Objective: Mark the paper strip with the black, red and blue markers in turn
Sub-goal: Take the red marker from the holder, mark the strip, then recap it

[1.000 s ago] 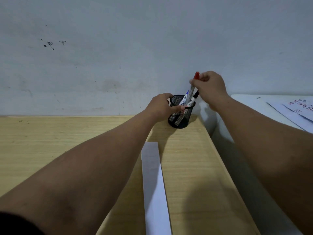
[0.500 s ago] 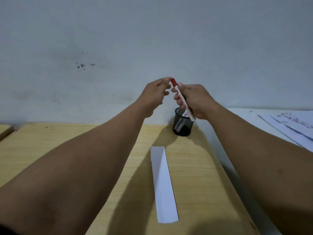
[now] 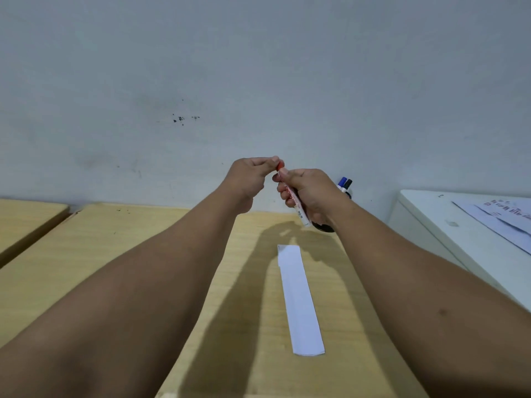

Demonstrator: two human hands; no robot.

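Note:
My right hand [image 3: 309, 191] grips the white barrel of the red marker [image 3: 296, 203], held up in the air above the far end of the table. My left hand [image 3: 253, 175] pinches the marker's red cap [image 3: 279, 165] at its top end. The white paper strip [image 3: 300, 300] lies flat on the wooden table [image 3: 115, 254], below and in front of both hands. Behind my right hand, the blue marker [image 3: 342, 183] and the black marker [image 3: 348, 184] stick up from a black mesh pen holder [image 3: 327, 227], which is mostly hidden.
A white cabinet top [image 3: 425, 208] stands to the right of the table, with printed papers [image 3: 500, 222] on it. A second wooden table [image 3: 26, 216] sits at the far left. A grey wall rises right behind the tables.
My right hand lifted the red marker out of the pen holder and brought it toward me. My left hand left the holder and closed on the marker's cap.

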